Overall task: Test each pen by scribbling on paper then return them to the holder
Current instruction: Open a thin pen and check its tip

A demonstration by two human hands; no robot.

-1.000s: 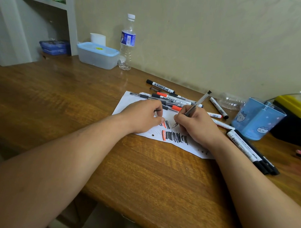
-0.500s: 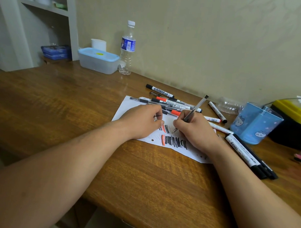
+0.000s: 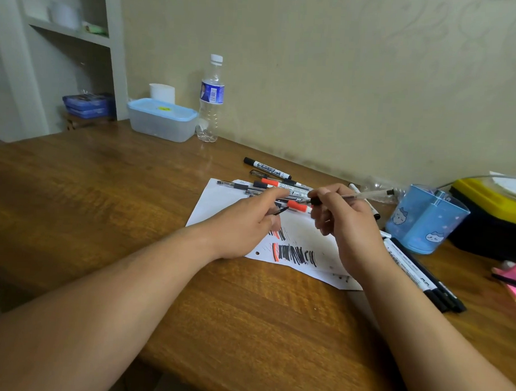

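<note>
Pinching the clear pen (image 3: 365,195) along 9-to-3 in the curled fingers (image 3: 322,195) of the right hand (image 3: 349,227) above the paper (image 3: 302,240), aiming its tip to 9 o'clock at what looks like a black cap (image 3: 282,210) gripped in the left hand (image 3: 247,224), leaving the blue holder (image 3: 425,221) at 3 o'clock.

Pen (image 3: 357,195) off the paper (image 3: 212,200), seemingly level.

Two hands: left hand (image 3: 244,224), right hand (image 3: 347,227). One pen (image 3: 365,194) held, one cap (image 3: 281,210). One paper sheet (image 3: 212,202), one blue holder (image 3: 431,219), one upright bottle (image 3: 212,100), one lidded box (image 3: 161,121). Near right: at least three markers (image 3: 409,268). Far pen pile (image 3: 280,184): count unclear.
</note>
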